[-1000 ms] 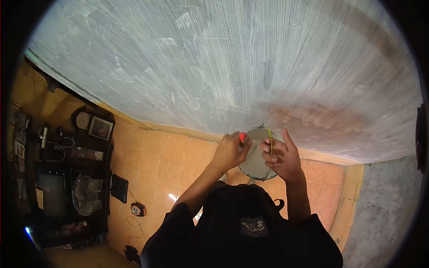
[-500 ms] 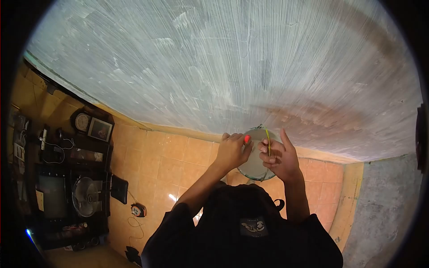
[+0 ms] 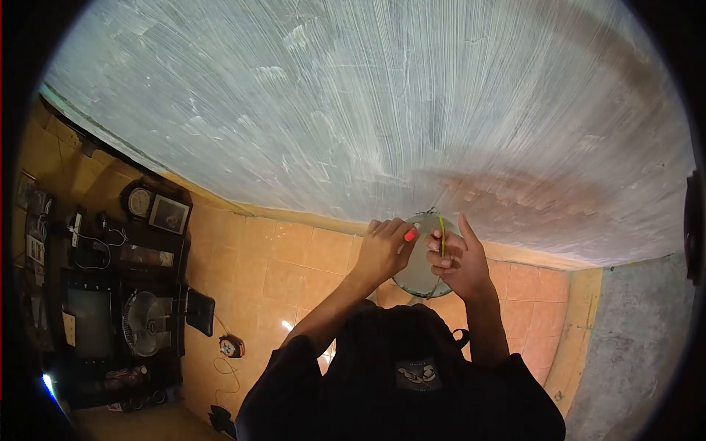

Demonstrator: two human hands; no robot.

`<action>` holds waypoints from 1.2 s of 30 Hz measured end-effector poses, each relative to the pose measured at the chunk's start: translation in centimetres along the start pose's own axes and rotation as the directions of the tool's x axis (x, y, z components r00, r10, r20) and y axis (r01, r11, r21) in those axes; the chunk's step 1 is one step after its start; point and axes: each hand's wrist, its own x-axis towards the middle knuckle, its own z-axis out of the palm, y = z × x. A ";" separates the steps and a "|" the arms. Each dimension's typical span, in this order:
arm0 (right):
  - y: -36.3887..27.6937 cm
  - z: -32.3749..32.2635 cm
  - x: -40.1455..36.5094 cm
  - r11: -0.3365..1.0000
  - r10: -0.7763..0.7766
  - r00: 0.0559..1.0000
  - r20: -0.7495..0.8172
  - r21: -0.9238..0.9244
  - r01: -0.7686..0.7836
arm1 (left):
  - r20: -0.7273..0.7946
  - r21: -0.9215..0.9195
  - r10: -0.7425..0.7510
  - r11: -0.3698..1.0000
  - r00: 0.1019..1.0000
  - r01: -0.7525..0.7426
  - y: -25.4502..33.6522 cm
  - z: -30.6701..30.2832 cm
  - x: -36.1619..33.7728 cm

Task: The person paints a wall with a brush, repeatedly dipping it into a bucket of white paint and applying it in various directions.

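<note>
My left hand point(image 3: 381, 251) is closed around a small tool with a glowing orange-red tip point(image 3: 409, 234). The tip rests against a round grey disc with a green rim point(image 3: 416, 275), mounted where the whitish brushed surface meets the orange tiles. My right hand point(image 3: 460, 259) pinches a thin yellow-green wire point(image 3: 442, 223) that runs up from the disc's top edge, with the forefinger pointing upward. Both hands are at the disc, a few centimetres apart. The hands hide most of the disc.
A broad whitish, brush-streaked surface point(image 3: 368, 103) fills the upper view. Orange tiles point(image 3: 272, 272) lie below it. At the left a dark shelf unit holds a clock point(image 3: 139, 202), a framed picture point(image 3: 168, 214) and a fan point(image 3: 144, 323). Black clothing point(image 3: 412, 367) fills the bottom.
My left hand has edged right, carrying the orange-red tip closer to my right hand. My right hand has shifted slightly upward with the yellow-green wire.
</note>
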 end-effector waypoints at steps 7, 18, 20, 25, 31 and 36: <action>0.4 -0.7 0.1 0.997 -0.059 0.996 -0.064 0.052 0.062 | 0.025 0.082 0.036 0.996 0.999 -0.038 -0.2 -0.3 0.1; 0.2 -0.5 0.8 0.984 -0.112 0.991 -0.077 0.129 0.122 | -0.054 0.097 0.068 0.993 0.996 -0.063 -1.0 -1.5 1.3; 0.1 -0.4 0.9 0.986 -0.096 0.991 -0.089 0.129 0.107 | -0.056 0.093 0.069 0.994 0.996 -0.064 -1.3 -1.4 1.5; 0.0 -0.3 1.0 0.984 -0.106 0.991 -0.086 0.132 0.117 | -0.056 0.097 0.075 0.993 0.996 -0.069 -1.3 -1.2 1.3; 0.2 -1.5 1.5 0.977 -0.124 0.982 -0.145 0.154 0.146 | 0.056 0.088 0.192 0.976 0.980 -0.197 -1.0 -0.4 -0.8; 0.9 -2.1 2.2 0.979 -0.093 0.988 -0.127 0.167 0.114 | 0.008 0.098 0.176 0.980 0.984 -0.176 -1.2 -0.2 -2.1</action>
